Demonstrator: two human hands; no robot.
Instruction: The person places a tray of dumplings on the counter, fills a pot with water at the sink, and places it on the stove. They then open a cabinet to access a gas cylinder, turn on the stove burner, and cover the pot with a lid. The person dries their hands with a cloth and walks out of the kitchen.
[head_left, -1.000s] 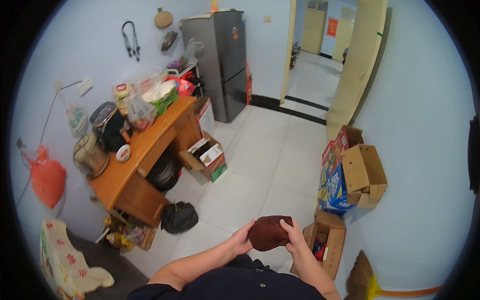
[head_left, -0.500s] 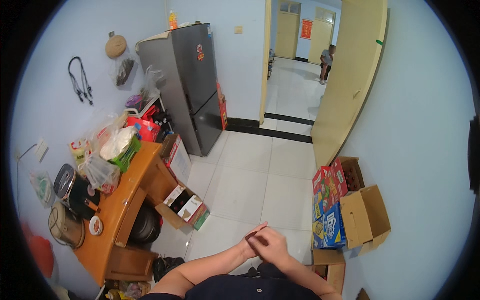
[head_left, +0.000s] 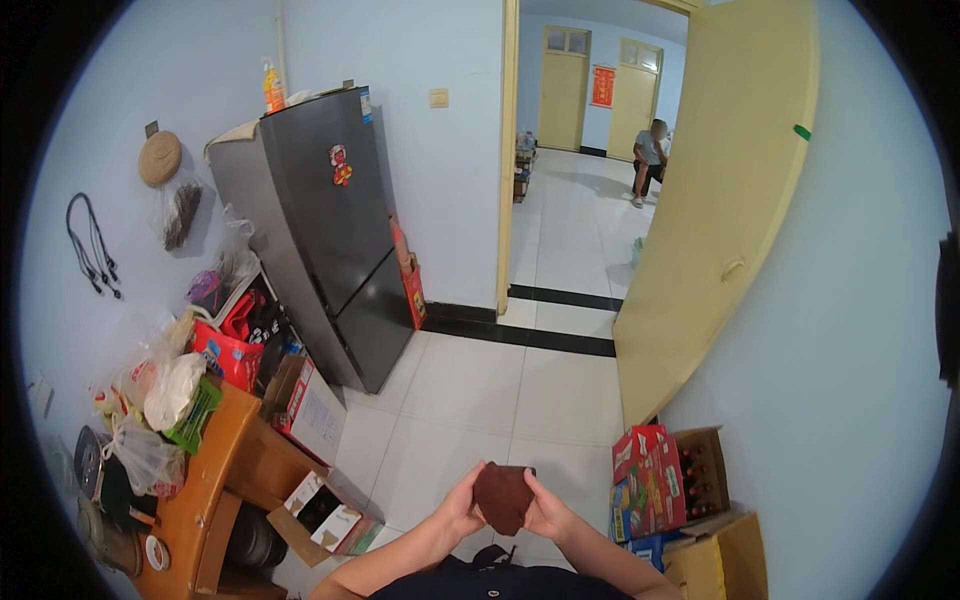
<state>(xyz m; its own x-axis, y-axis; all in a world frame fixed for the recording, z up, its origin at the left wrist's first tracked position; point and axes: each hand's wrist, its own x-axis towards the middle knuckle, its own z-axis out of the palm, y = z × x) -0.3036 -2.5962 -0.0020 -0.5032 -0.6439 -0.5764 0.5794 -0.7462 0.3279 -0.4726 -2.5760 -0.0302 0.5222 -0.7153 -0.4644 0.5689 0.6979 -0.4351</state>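
Note:
In front of my body I hold a folded dark brown cloth (head_left: 504,496) by its two sides. My left hand (head_left: 465,502) grips its left edge, with the fingers partly behind the fabric. At the opposite edge, my right hand (head_left: 544,508) pinches the cloth with the thumb in front. The cloth narrows toward its lower end, and its back is hidden from view.
A grey fridge (head_left: 325,230) stands at the left, near a cluttered wooden desk (head_left: 205,500). Cartons (head_left: 650,480), one with bottles, line the right wall below an open door (head_left: 720,200). Beyond the doorway a person (head_left: 649,160) sits in the hall.
My hands have moved apart from being pressed together, and the brown cloth now shows between them. The view has tilted up, bringing more of the doorway and hall into sight.

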